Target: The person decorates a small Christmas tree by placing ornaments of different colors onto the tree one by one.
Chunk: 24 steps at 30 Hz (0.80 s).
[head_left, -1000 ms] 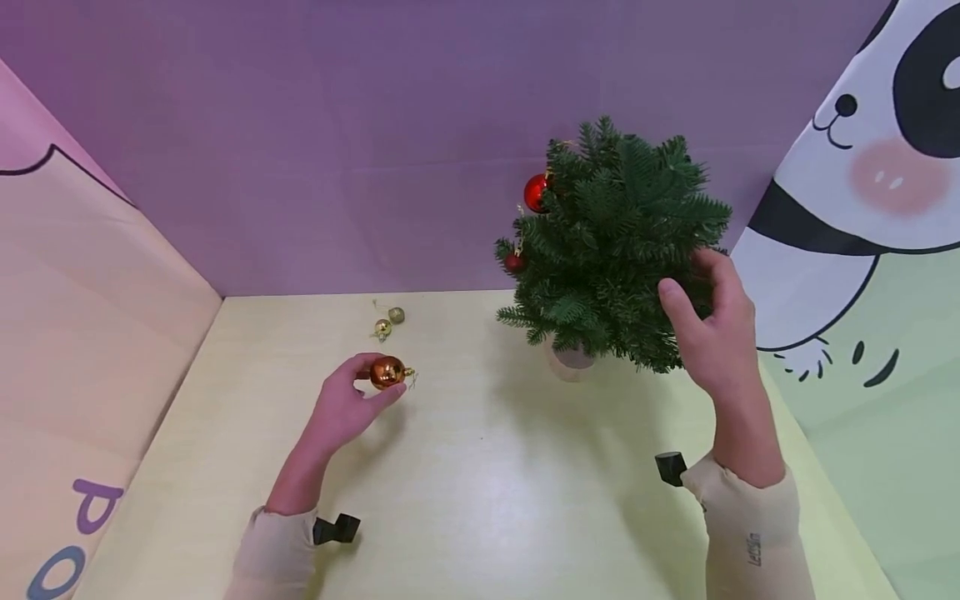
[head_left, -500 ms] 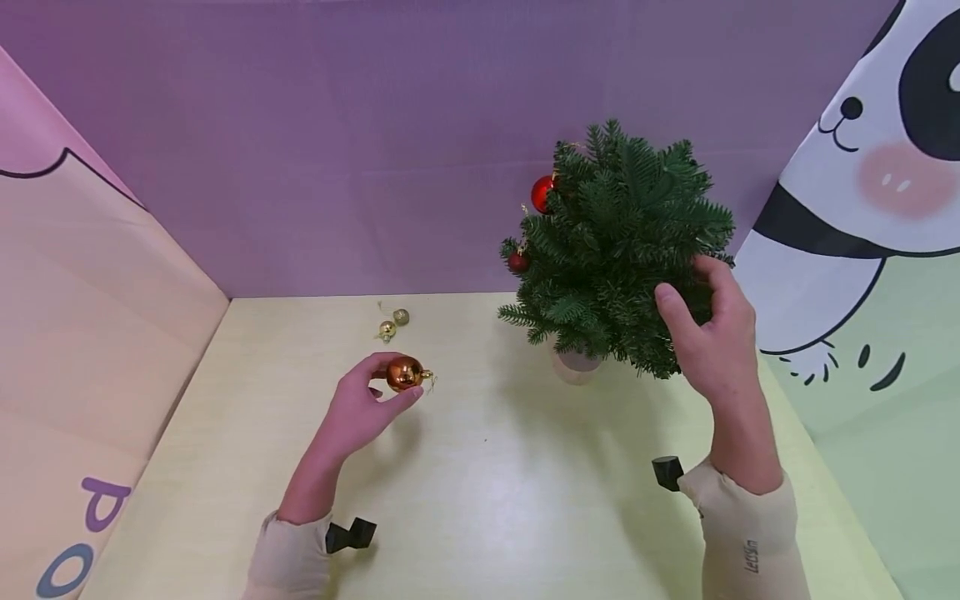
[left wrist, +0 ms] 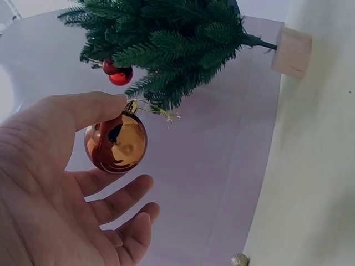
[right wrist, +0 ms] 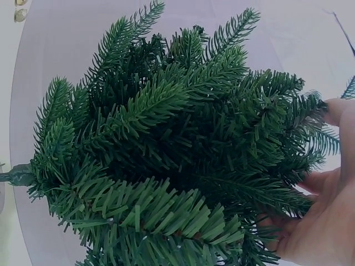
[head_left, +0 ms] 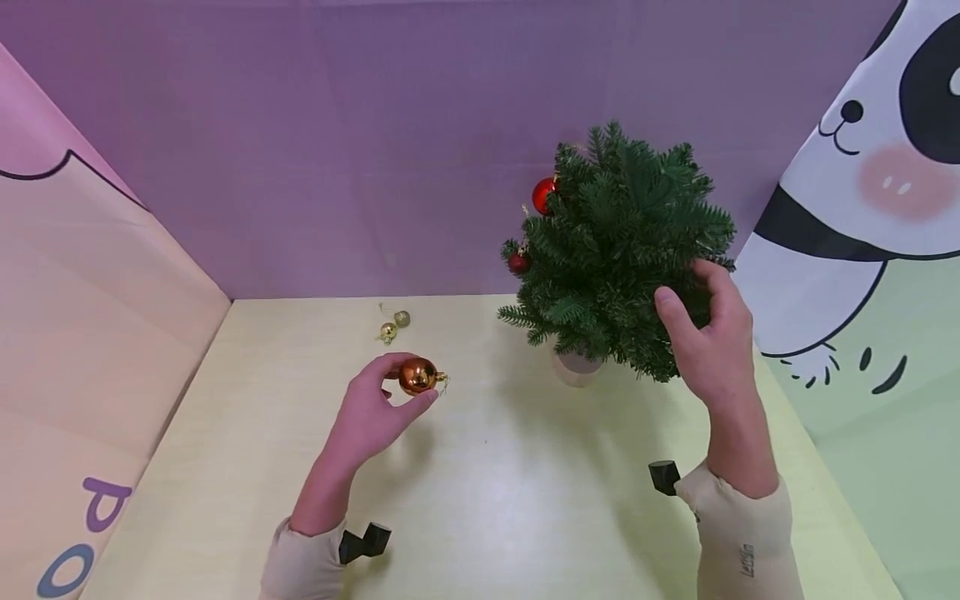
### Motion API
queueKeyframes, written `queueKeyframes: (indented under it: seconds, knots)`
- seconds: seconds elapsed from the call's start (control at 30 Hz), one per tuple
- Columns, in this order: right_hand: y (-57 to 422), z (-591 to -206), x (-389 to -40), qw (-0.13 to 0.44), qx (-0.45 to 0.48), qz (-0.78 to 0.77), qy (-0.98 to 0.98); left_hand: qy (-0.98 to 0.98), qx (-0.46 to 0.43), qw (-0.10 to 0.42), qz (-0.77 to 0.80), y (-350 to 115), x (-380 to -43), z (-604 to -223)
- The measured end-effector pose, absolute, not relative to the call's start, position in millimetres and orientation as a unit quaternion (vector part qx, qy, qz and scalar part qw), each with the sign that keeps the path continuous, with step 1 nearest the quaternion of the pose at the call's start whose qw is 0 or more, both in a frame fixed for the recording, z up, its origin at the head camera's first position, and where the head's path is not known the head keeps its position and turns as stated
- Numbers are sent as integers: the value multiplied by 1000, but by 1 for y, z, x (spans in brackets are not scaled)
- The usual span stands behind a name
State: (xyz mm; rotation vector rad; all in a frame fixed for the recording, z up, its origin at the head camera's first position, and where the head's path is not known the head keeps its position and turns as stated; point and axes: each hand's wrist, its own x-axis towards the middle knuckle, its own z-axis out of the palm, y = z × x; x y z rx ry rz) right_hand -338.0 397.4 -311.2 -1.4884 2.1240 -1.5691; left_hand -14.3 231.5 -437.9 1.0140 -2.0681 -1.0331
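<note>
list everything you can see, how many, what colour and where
Tree: 1, green, right of centre
Tree base: 1, pale wood, under the tree
Copper bauble: 1, shiny copper, in the left hand
Red baubles: 2 visible, red, tree's left side
Small baubles: 2, gold, table's far left
Table: 1, cream, below
Backdrop: 1, purple, behind
Panda print: 1, mostly black and white, right panel
Black blocks: 2, black, one by each cuff
Sleeves: 2, beige, bottom
Left hand: 1, holding the copper bauble
Right hand: 1, gripping the tree's right side
</note>
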Motion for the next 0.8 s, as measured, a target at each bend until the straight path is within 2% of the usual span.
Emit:
queueKeyframes:
  seconds: [0.37, 0.8]
  knots:
    - [397, -313, -339, 50, -494, -519, 696, -788, 361, 321, -382, 241, -25, -421]
    - [399, -314, -355, 75, -526, -510, 677, -772, 378, 340, -381, 272, -45, -405]
